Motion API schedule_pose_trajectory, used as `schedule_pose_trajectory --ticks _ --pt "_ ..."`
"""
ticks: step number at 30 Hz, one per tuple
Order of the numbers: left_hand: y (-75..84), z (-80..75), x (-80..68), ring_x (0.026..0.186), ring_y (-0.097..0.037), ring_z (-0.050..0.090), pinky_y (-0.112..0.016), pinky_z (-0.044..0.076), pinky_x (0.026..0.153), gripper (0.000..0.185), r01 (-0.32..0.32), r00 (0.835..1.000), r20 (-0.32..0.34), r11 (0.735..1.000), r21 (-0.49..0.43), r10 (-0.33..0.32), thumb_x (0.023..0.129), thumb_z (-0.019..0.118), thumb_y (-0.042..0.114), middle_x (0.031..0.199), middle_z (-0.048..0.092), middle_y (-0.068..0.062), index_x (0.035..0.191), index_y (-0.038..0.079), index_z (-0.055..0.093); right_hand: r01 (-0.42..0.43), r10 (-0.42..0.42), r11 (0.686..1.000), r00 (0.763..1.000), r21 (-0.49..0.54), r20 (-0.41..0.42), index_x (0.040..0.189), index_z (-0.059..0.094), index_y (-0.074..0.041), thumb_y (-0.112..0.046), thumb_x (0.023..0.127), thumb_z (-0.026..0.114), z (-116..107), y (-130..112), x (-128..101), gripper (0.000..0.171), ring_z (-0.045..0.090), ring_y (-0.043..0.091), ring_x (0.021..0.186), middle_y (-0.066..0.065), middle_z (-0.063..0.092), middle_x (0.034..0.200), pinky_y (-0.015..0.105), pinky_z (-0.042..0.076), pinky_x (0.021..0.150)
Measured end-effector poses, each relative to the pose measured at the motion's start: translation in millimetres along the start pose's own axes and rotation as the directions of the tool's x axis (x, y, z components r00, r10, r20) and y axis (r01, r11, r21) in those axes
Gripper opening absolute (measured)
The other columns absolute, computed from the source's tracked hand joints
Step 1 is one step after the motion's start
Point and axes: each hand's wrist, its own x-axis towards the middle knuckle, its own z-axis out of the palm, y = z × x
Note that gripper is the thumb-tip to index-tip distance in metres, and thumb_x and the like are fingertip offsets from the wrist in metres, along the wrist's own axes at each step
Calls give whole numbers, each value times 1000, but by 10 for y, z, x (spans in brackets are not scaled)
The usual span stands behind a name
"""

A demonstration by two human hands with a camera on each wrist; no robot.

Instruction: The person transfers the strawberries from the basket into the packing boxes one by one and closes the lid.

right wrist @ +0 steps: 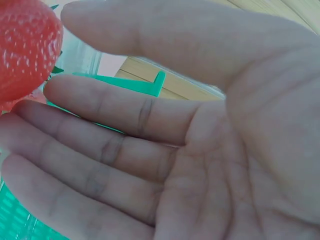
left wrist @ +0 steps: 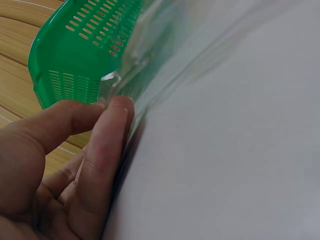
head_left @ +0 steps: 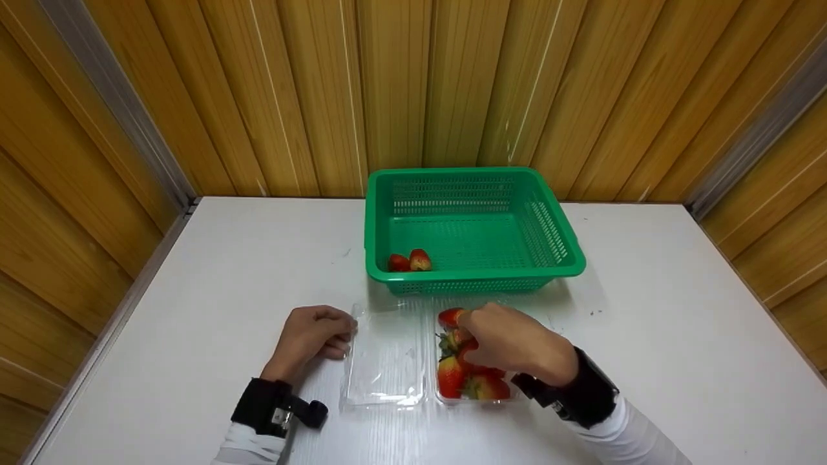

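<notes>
A clear plastic clamshell box lies opened flat on the table, its lid [head_left: 387,361] on the left and its tray [head_left: 440,399] on the right. Several red strawberries [head_left: 451,378] with some green leaves fill the tray. At the lid's left edge is my left hand [head_left: 316,332]; in the left wrist view, its thumb and finger pinch the clear plastic rim [left wrist: 112,82]. My right hand [head_left: 517,342] is over the tray and hides part of the fruit. In the right wrist view its fingers extend nearly straight beside a strawberry [right wrist: 27,50], thumb apart.
Behind the box stands a green perforated basket [head_left: 478,276], with strawberries [head_left: 420,259] in its near left corner. The white table [head_left: 258,258] is bordered by wood-patterned walls [head_left: 394,84] at the back and sides.
</notes>
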Motion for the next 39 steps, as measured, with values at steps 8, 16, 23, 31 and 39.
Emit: schedule_pose_trajectory --ticks 8,16,23,31,39 --pt "2 -12 6 61 -19 71 -33 66 61 16 -3 1000 -1 1000 -2 3 91 77 5 81 73 -15 102 -5 78 -11 11 1000 1000 12 -4 78 62 -12 -3 87 82 -23 7 27 23 45 14 59 -5 43 62 26 37 52" --pt "-12 -29 19 61 -18 71 -33 66 61 15 2 1000 -2 1000 -6 -2 91 76 5 81 73 -14 102 -6 77 -10 10 1000 1000 23 -11 76 61 -12 -1 88 80 -49 24 54 25 46 14 58 -5 43 62 26 39 51" --pt "-17 -12 20 60 -18 70 -32 65 60 15 9 1000 -9 1000 -9 -9 90 78 6 81 72 -14 102 -5 77 -4 7 1000 997 28 -79 83 63 -10 -6 92 81 -78 33 98 20 47 12 61 -6 46 66 24 40 53" --pt "-18 6 18 59 -18 69 -31 65 57 17 13 1000 -17 1000 -19 -13 88 81 6 81 73 -14 102 -5 78 -52 61 996 990 72 -130 98 71 -3 -8 94 80 -116 51 144 11 54 16 70 -1 59 78 27 49 59" --pt "-19 13 24 59 -18 69 -33 65 58 17 9 1000 -20 1000 -8 -9 88 81 7 80 73 -13 102 -4 78 -73 97 989 978 128 -185 109 74 -2 -9 96 80 -134 25 182 16 59 20 82 4 68 93 34 60 75"
